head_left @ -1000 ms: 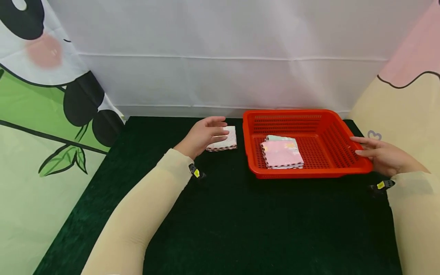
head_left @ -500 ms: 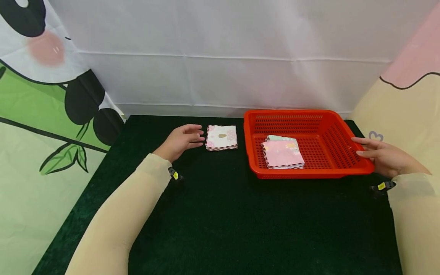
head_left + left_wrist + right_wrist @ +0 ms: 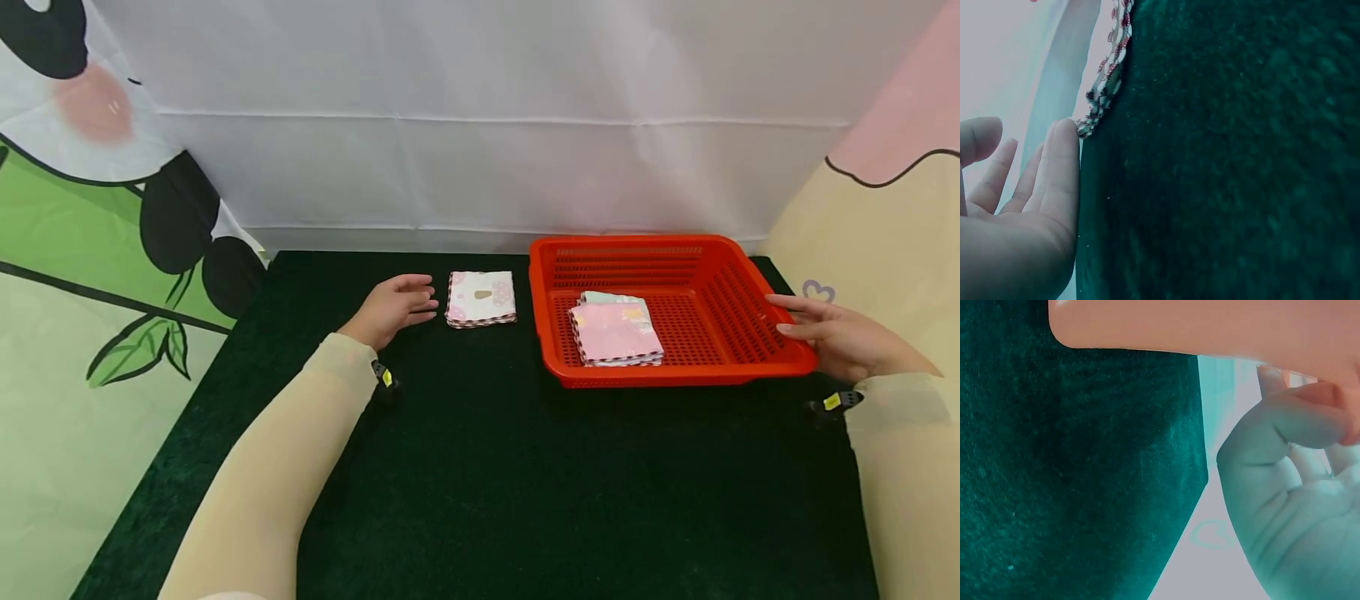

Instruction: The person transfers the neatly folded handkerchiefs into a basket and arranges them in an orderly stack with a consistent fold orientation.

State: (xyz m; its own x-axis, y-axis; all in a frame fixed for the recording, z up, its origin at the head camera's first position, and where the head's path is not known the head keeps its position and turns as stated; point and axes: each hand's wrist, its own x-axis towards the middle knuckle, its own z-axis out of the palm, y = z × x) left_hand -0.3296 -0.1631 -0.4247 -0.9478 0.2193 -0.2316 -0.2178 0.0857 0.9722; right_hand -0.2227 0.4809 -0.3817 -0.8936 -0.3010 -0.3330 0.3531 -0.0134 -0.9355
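My left hand (image 3: pixel 390 310) hovers over the dark green cloth, fingers loosely extended and holding nothing. Just to its right lies a folded white handkerchief (image 3: pixel 481 298) with pink patterns and a checked edge; its stitched corner (image 3: pixel 1102 87) shows beyond my fingertips in the left wrist view. On the right stands a red plastic basket (image 3: pixel 678 379). Inside it, a folded pink handkerchief (image 3: pixel 615 332) lies partly over a pale green one (image 3: pixel 611 297). My right hand (image 3: pixel 855 340) rests against the basket's right side, fingers mostly straight; the right wrist view shows the thumb at the basket wall (image 3: pixel 1147 328).
Dark green cloth (image 3: pixel 570 483) covers the table. A white curtain (image 3: pixel 480 175) hangs behind the table's far edge, close to the basket. Printed panels stand at the left (image 3: pixel 157 358) and right (image 3: pixel 892 242).
My left hand has drawn back leftward from above the white handkerchief, uncovering it, and then stayed nearly still. My right hand and the basket have kept their places.
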